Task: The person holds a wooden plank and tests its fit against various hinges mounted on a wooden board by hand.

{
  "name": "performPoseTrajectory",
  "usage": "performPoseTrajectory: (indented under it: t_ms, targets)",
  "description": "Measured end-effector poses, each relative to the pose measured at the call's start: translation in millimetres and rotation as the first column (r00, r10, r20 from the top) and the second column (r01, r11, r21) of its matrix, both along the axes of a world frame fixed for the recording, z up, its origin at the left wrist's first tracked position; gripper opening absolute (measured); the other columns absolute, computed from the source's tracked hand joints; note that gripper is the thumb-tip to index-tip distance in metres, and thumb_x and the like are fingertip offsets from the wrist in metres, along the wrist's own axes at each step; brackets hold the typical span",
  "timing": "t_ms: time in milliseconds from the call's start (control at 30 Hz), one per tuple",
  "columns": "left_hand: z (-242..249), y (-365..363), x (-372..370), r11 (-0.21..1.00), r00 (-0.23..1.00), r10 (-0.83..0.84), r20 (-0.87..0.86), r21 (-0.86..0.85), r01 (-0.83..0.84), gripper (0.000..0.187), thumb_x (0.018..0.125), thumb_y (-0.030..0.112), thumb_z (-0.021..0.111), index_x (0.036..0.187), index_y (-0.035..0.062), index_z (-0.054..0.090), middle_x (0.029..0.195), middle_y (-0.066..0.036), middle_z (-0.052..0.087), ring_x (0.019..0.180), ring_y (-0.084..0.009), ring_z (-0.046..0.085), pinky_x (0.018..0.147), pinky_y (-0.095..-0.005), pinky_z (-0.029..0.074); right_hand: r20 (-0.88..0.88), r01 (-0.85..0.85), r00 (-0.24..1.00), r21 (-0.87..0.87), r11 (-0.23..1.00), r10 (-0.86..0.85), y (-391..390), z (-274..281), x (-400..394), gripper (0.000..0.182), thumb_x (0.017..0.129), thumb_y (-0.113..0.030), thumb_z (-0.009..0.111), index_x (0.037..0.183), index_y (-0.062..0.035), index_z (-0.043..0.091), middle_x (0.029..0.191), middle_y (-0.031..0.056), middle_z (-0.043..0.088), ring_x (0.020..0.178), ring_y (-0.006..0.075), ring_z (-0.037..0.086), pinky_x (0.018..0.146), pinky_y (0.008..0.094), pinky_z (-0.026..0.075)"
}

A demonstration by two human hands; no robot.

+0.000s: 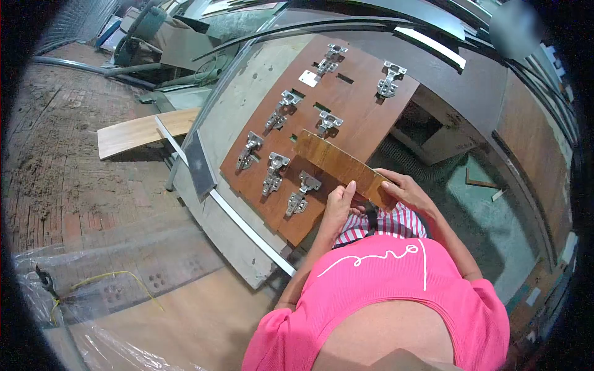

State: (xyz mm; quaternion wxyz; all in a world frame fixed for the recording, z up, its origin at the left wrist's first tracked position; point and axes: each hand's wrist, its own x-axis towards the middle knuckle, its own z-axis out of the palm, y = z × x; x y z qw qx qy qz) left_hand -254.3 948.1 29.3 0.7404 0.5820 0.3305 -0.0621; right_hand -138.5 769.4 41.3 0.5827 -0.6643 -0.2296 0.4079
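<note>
A narrow brown wooden board (339, 162) is held between both hands over the near side of a larger brown panel (247, 188). My left hand (340, 203) grips its lower edge, thumb up and fingers partly hidden underneath. Around the right end of the board my right hand (406, 189) is closed, its thumb on the face. A small black item (371, 215) shows below the board, between the hands. Several metal cabinet hinges lie on the panel, among them one hinge (302, 195) close to my left hand and another hinge (328, 123) just beyond the board.
A grey slab (238, 247) supports the panel. Past its left edge sit a white strip (247, 230), a dark block (199, 166) and a plywood piece (127, 136). Long dark strips (346, 22) cross the far side. An opening with a ribbed hose (402, 157) lies to the right.
</note>
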Motion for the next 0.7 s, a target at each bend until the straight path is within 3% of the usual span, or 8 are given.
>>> performPoseTrajectory:
  t_ms: [33, 133, 267, 367, 467, 533, 567, 700]
  targets:
    - [-5.5, 0.2, 0.4, 1.0, 1.0, -0.001, 0.002, 0.002, 0.001, 0.048, 0.094, 0.046, 0.048, 0.09, -0.0014, 0.054, 0.078, -0.011, 0.065, 0.056, -0.014, 0.062, 0.048, -0.0225, 0.049, -0.032, 0.005, 0.999, 0.001, 1.0, -0.005, -0.2, -4.1, 0.4, 0.047, 0.093, -0.032, 0.05, 0.129, -0.0021, 0.051, 0.118, 0.0145, 0.061, 0.108, 0.0192, 0.056, 0.094, 0.0326, 0.042]
    - [-2.2, -2.0, 5.5, 1.0, 1.0, -0.024, 0.011, -0.01, 0.024, 0.048, 0.095, 0.045, 0.048, 0.09, -0.002, 0.055, 0.077, -0.011, 0.065, 0.057, -0.0136, 0.062, 0.049, -0.0227, 0.05, 0.176, 0.011, 0.984, -0.012, 1.0, -0.008, -4.3, -10.2, 5.4, 0.049, 0.092, -0.036, 0.05, 0.129, -0.0025, 0.051, 0.122, 0.0166, 0.058, 0.112, 0.0231, 0.054, 0.097, 0.0345, 0.04]
    - [7.6, -11.1, 30.5, 0.996, 0.995, -0.082, 0.051, 0.028, 0.081, 0.047, 0.095, 0.044, 0.048, 0.089, -0.0022, 0.056, 0.075, -0.011, 0.065, 0.057, -0.0135, 0.062, 0.05, -0.0241, 0.05, 0.081, 0.048, 0.996, 0.023, 0.999, -0.05, -18.2, -9.4, 13.2, 0.051, 0.092, -0.037, 0.05, 0.13, -0.0043, 0.05, 0.12, 0.016, 0.058, 0.111, 0.0244, 0.054, 0.096, 0.035, 0.04]
    - [-3.1, -19.0, 67.3, 0.976, 0.986, -0.147, 0.08, 0.176, 0.132, 0.047, 0.095, 0.043, 0.049, 0.086, -0.0029, 0.055, 0.072, -0.011, 0.063, 0.057, -0.0147, 0.062, 0.049, -0.0253, 0.051, -0.196, 0.198, 0.96, -0.034, 0.98, -0.201, -32.0, 11.6, 26.7, 0.049, 0.092, -0.032, 0.052, 0.133, -0.0054, 0.048, 0.121, 0.009, 0.057, 0.108, 0.016, 0.053, 0.092, 0.0305, 0.042]
    - [-0.9, -33.4, 106.5, 0.967, 0.972, -0.204, 0.119, 0.18, 0.181, 0.048, 0.095, 0.043, 0.049, 0.082, -0.0026, 0.054, 0.071, -0.011, 0.063, 0.058, -0.0144, 0.061, 0.05, -0.0261, 0.05, -0.147, 0.376, 0.919, 0.042, 0.926, -0.367, -48.2, 7.9, 38.6, 0.049, 0.092, -0.031, 0.053, 0.134, -0.0051, 0.047, 0.123, 0.0083, 0.056, 0.109, 0.0147, 0.053, 0.092, 0.0295, 0.043]
    - [1.2, -43.1, 132.7, 0.846, 0.921, -0.362, 0.142, 0.466, 0.26, 0.049, 0.095, 0.044, 0.048, 0.081, -0.0019, 0.053, 0.071, -0.01, 0.063, 0.06, -0.0145, 0.062, 0.051, -0.0265, 0.051, -0.169, 0.393, 0.907, 0.004, 0.92, -0.386, -62.3, 6.0, 52.2, 0.05, 0.092, -0.031, 0.053, 0.134, -0.0045, 0.047, 0.124, 0.0083, 0.056, 0.111, 0.0153, 0.052, 0.093, 0.0299, 0.042]
    - [3.7, -51.9, 138.1, 0.927, 0.936, -0.327, 0.131, 0.235, 0.291, 0.05, 0.095, 0.046, 0.047, 0.085, -0.0015, 0.054, 0.073, -0.009, 0.065, 0.063, -0.0148, 0.063, 0.053, -0.0262, 0.052, -0.131, 0.418, 0.901, 0.018, 0.908, -0.412, -68.2, 0.4, 58.7, 0.05, 0.092, -0.031, 0.053, 0.134, -0.0044, 0.047, 0.124, 0.0086, 0.056, 0.111, 0.0161, 0.052, 0.094, 0.0302, 0.042]
    - [-13.5, -71.1, 169.8, 0.932, 0.931, -0.353, 0.091, 0.122, 0.342, 0.048, 0.095, 0.046, 0.045, 0.091, -0.0008, 0.055, 0.077, -0.009, 0.065, 0.064, -0.0144, 0.064, 0.052, -0.0255, 0.052, -0.073, 0.424, 0.903, -0.018, 0.906, -0.424, -90.3, -9.3, 88.6, 0.05, 0.092, -0.031, 0.053, 0.133, -0.0039, 0.048, 0.125, 0.0103, 0.056, 0.113, 0.0185, 0.052, 0.096, 0.0319, 0.04]
